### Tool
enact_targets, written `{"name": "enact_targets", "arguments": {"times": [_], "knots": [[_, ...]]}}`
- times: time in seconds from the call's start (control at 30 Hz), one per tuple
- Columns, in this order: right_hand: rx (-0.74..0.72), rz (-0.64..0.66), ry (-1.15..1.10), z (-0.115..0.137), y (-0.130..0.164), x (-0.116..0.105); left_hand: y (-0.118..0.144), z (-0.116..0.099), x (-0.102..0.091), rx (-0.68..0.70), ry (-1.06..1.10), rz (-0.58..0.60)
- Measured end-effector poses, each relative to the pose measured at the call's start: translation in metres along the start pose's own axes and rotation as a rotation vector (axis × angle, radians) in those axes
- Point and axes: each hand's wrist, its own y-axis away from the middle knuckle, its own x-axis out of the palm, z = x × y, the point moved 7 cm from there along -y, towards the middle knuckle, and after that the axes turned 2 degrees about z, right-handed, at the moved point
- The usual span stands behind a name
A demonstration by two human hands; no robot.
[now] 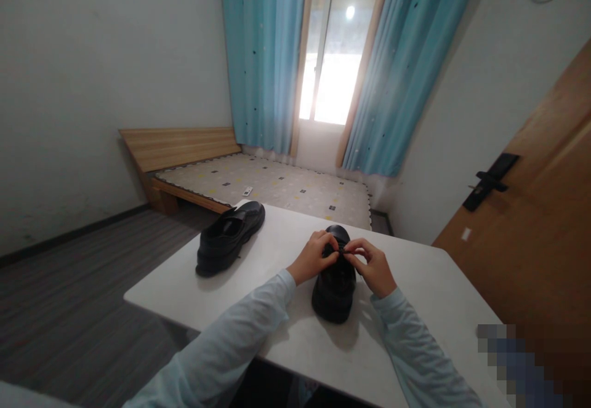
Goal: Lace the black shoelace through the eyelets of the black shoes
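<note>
From my left, a bed (314, 191) stands beyond the tabletop (277, 242), one black shoe (215, 249) rests on this tabletop well apart from me, and a door (545, 205) is at far right. The other shoe (333, 303) sits upright between my left hand (314, 256) and right hand (375, 268), heel toward me; both pinch its dark lace (341, 252).

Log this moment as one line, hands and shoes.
left hand: pinching at top of shoe | right hand: pinching there too | pinched bit: unclear | shoe: on table | other shoe: on table, untouched, to left
</note>
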Motion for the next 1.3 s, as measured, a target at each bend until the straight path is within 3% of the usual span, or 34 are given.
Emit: {"name": "enact_targets", "arguments": {"times": [0.23, 0.43, 0.73, 0.87, 1.0, 1.1, 1.2, 1.3], "knots": [[0.080, -0.085, -0.189, -0.004, 0.001, -0.001, 0.000, -0.003, -0.006, -0.010, 0.015, -0.045], [0.114, -0.156, -0.383, -0.017, 0.000, -0.007, 0.001, 0.007, -0.002, -0.060, 0.127, -0.048], [0.187, -0.368, -0.670, -0.014, 0.001, -0.023, 0.003, 0.008, -0.001, -0.077, 0.174, -0.050], [0.260, -0.397, -0.699, -0.022, 0.002, -0.031, 0.003, 0.012, -0.004, -0.100, 0.308, -0.081], [0.427, -0.404, -0.630, -0.043, 0.008, -0.037, 0.002, 0.022, -0.005, -0.156, 0.607, -0.125], [0.508, -0.399, -0.447, -0.054, 0.011, -0.041, 0.001, 0.023, -0.008, -0.170, 0.750, -0.140], [0.416, -0.397, -0.131, -0.050, 0.008, -0.048, 0.000, 0.022, -0.014, -0.179, 0.724, -0.172], [0.289, -0.295, 0.111, -0.039, 0.003, -0.041, -0.001, 0.024, -0.015, -0.205, 0.603, -0.172]]}}
